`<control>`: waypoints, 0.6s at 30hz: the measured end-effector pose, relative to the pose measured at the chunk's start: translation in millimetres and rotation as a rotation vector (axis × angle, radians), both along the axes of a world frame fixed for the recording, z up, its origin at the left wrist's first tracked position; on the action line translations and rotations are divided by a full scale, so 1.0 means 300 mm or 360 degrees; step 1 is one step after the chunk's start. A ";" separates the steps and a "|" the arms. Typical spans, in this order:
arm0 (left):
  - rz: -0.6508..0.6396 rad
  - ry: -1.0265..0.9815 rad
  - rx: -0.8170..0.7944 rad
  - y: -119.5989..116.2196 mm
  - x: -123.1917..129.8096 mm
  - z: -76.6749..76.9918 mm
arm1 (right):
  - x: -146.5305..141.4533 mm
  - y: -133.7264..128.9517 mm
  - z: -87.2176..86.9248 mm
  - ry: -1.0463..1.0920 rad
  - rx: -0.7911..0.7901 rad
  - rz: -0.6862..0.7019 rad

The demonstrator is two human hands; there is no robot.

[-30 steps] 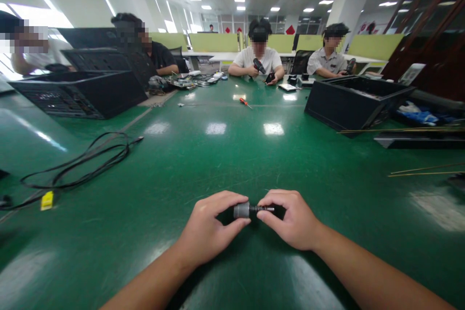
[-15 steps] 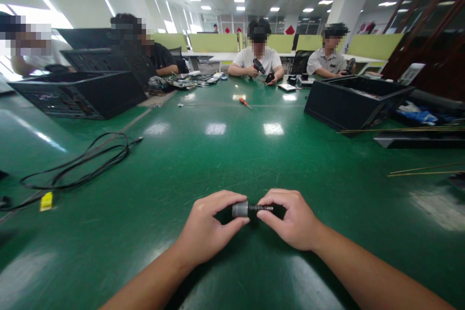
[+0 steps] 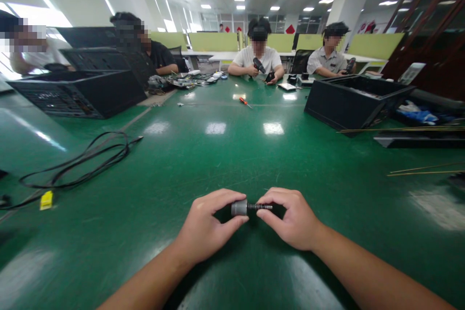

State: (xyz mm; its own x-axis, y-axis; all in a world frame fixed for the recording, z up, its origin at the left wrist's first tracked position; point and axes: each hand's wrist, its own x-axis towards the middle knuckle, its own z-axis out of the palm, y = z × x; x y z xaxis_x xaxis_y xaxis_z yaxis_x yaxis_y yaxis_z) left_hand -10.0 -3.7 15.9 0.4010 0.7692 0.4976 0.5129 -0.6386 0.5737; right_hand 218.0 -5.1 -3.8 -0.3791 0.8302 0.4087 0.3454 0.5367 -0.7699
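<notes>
A short grey cylinder [image 3: 239, 208] lies sideways in front of me, with a thin, dark, ridged shaft [image 3: 252, 207] running out of its right end. Its exact kind I cannot make out. My left hand [image 3: 203, 227] pinches the cylinder between thumb and fingers. At the other end, my right hand [image 3: 296, 220] has thumb and forefinger closed on the shaft, whose bright tip pokes out a little to the right. Both hands are low over the green table [image 3: 203, 160].
Black computer cases stand at left [image 3: 76, 94] and right [image 3: 348, 101]. A looped black cable [image 3: 90, 157] lies left; an orange screwdriver [image 3: 244, 101] lies ahead. Thin rods [image 3: 428, 172] are at right. Across the table a person [image 3: 259, 55] holds a drill; others sit to both sides.
Hardly anything differs. Both hands keep the same hold on the grey part, and the view has shifted very slightly.
</notes>
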 end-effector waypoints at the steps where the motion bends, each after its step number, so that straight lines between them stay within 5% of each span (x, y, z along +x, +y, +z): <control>1: 0.0000 0.0004 -0.0002 0.000 -0.001 0.000 | -0.001 0.000 0.001 0.0002 -0.0001 -0.0001; 18: -0.0007 0.0007 0.0040 0.002 -0.001 0.000 | 0.002 -0.004 0.002 -0.0001 -0.0025 -0.0026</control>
State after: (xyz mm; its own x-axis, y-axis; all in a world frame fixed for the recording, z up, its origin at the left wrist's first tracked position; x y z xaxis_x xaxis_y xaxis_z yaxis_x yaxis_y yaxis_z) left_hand -10.4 -3.2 15.9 0.4064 0.7547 0.5151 0.5124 -0.6550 0.5554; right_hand 218.5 -6.3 -3.1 -0.3656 0.8427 0.3953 0.3548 0.5187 -0.7778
